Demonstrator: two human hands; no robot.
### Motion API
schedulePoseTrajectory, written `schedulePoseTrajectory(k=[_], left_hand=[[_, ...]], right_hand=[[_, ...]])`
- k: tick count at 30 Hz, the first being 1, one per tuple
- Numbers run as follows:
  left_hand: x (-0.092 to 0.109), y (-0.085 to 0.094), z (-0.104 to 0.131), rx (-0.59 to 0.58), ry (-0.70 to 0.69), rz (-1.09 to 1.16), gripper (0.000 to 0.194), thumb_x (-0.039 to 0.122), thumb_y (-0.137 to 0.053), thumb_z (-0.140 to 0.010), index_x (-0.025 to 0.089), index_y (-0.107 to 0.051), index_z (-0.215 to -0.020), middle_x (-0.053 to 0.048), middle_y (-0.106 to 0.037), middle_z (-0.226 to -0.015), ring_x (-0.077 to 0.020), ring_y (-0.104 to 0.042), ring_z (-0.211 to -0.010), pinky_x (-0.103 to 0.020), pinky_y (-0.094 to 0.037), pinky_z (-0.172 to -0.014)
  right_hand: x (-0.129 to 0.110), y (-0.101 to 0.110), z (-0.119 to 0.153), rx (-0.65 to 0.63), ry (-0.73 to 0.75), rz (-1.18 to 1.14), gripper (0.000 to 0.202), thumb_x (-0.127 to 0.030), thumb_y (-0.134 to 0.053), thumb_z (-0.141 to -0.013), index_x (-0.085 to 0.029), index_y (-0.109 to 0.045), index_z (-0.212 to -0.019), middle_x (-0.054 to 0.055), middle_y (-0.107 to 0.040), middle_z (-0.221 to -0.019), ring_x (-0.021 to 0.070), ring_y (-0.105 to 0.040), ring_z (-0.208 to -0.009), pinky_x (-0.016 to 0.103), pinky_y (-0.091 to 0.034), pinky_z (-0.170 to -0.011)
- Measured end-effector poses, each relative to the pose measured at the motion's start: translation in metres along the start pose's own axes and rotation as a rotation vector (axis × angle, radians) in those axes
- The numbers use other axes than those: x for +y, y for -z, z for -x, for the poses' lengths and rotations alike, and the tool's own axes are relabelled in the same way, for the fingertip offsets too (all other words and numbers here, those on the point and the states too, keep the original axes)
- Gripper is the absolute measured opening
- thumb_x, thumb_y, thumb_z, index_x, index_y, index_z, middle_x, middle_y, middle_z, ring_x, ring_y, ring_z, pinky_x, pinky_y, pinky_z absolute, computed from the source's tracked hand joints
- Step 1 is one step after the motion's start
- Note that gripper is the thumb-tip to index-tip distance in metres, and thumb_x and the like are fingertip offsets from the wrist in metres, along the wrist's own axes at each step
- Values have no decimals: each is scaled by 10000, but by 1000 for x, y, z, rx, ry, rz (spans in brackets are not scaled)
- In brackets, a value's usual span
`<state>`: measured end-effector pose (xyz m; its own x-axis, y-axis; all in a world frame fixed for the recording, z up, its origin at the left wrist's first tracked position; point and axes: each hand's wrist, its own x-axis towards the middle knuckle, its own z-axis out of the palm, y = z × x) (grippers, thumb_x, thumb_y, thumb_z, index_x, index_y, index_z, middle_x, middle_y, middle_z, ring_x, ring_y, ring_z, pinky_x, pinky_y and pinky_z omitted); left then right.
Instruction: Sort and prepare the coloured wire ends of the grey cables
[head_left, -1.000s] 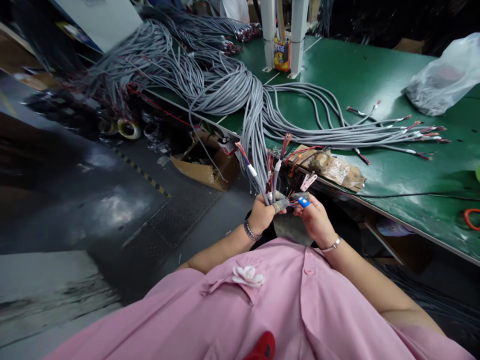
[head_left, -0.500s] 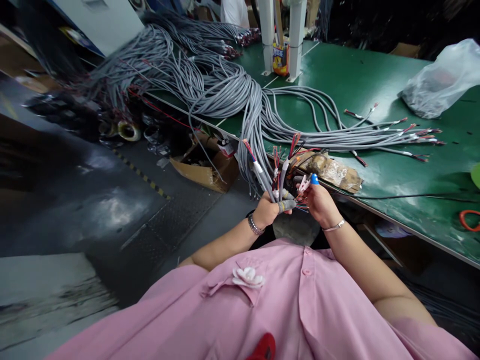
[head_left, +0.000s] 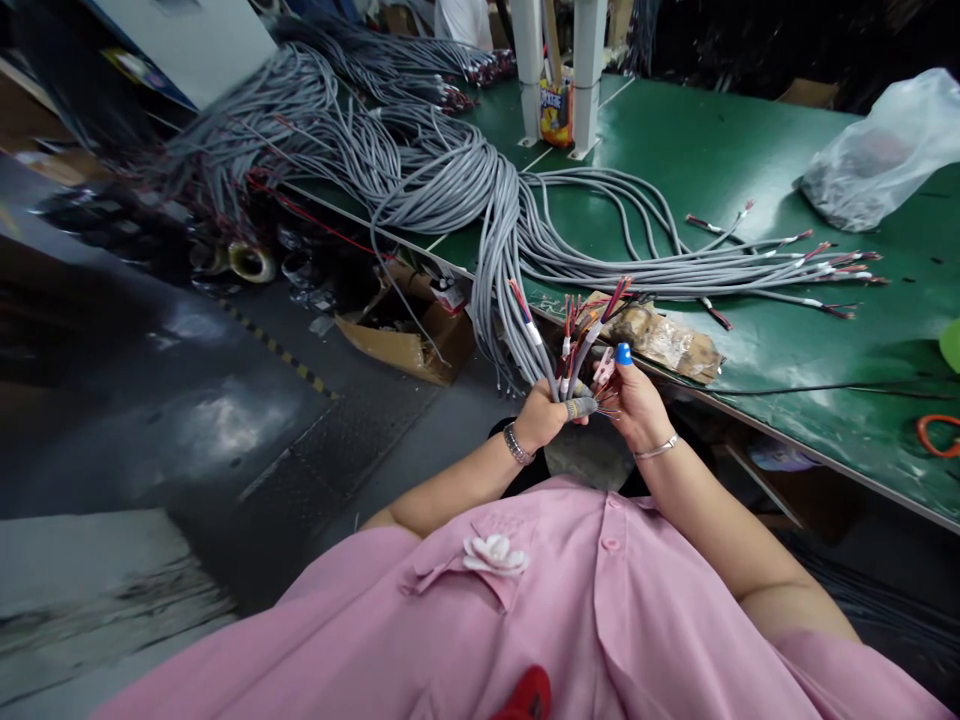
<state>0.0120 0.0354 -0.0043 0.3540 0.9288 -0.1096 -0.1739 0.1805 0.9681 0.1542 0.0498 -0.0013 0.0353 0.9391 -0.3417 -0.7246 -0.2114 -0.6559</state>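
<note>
In the head view, a handful of grey cable ends point(head_left: 559, 360) is held upright in the left hand point(head_left: 541, 420), which is closed into a fist around them just off the near edge of the green desk point(head_left: 705, 150). Red and dark stripped wires fan out above the fist. A woven cot is worn on one left fingertip point(head_left: 581, 407). The right hand point(head_left: 637, 405) is held just beside the left, partly open, its fingers touching the wire tips; a blue cap is seen on one raised fingertip point(head_left: 623, 353). Whether a single wire is pinched there cannot be told. A small pale tag point(head_left: 604, 368) is seen between the two hands.

The held cables are traced back up over the desk edge into a large grey cable bundle point(head_left: 450, 180) that is spread across the desk and hangs off its left side. Further loose cables with stripped ends point(head_left: 825, 265) are laid out to the right, well apart from the hands. A taped brown packet point(head_left: 660, 340) is lying on the desk edge near the hands, and a clear plastic bag point(head_left: 877, 150) is set at the far right. A cardboard box point(head_left: 405, 335) is seen on the floor below.

Only a handful of ends is judged to be in work; most of the bundle appears not yet handled.
</note>
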Motion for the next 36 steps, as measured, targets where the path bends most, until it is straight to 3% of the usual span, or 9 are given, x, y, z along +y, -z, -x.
schedulePoseTrajectory(k=[5, 11, 14, 18, 20, 26, 30, 36], left_hand=[[3, 0, 1, -3, -6, -21, 266, 354, -798, -651, 128, -660, -669, 1, -608, -540, -100, -557, -489, -231, -442, -507], [10, 2, 11, 17, -8, 0, 254, 317, -817, -637, 130, -646, -654, 1, -619, -550, -104, -568, -489, -236, -460, -512], [14, 5, 19, 48, -37, 13, 225, 315, -795, -681, 132, -664, -697, -4, -638, -561, -105, -579, -496, -230, -461, -513], [18, 6, 24, 65, -61, 3, 220, 329, -765, -726, 132, -669, -706, -7, -643, -556, -97, -570, -491, -222, -458, -510], [20, 5, 23, 70, -46, -9, 235, 344, -767, -720, 132, -667, -700, -7, -639, -551, -98, -567, -488, -223, -458, -508], [24, -2, 18, 60, -16, -47, 275, 376, -777, -698, 134, -651, -661, -10, -628, -544, -102, -559, -484, -234, -456, -516], [25, -4, 14, 38, -18, -61, 276, 376, -765, -706, 136, -646, -639, -14, -624, -542, -104, -556, -485, -234, -447, -511], [23, -5, 10, 37, 2, -79, 259, 368, -754, -711, 134, -664, -647, -24, -635, -544, -108, -554, -487, -236, -444, -508]], right_hand=[[1, 2, 3, 10, -50, 40, 474, -656, -704, -701, -190, -634, -753, 2, -646, -639, 119, -549, -522, 254, -455, -494], [-4, 6, 12, -69, -127, 64, 591, -788, -543, -726, -216, -629, -843, 17, -683, -786, 115, -567, -567, 246, -483, -520], [-5, 7, 14, -110, -138, 35, 553, -749, -566, -748, -215, -647, -870, 23, -693, -832, 115, -577, -596, 244, -497, -540], [-4, 8, 14, -79, -63, 35, 331, -513, -708, -771, -210, -670, -900, 7, -695, -836, 102, -586, -632, 215, -494, -549], [-3, 9, 14, -69, -15, 54, 293, -468, -718, -776, -205, -676, -901, 4, -687, -815, 99, -580, -628, 207, -487, -538], [4, 12, 7, -62, 36, 56, 423, -619, -662, -771, -205, -664, -856, 9, -680, -797, 97, -548, -578, 221, -474, -512], [7, 11, 2, -79, -15, 30, 452, -650, -675, -740, -206, -636, -816, 0, -677, -769, 90, -512, -524, 234, -462, -493], [7, 7, -2, -57, -70, -21, 458, -644, -716, -700, -211, -632, -825, 10, -689, -760, 119, -566, -563, 257, -485, -523]])
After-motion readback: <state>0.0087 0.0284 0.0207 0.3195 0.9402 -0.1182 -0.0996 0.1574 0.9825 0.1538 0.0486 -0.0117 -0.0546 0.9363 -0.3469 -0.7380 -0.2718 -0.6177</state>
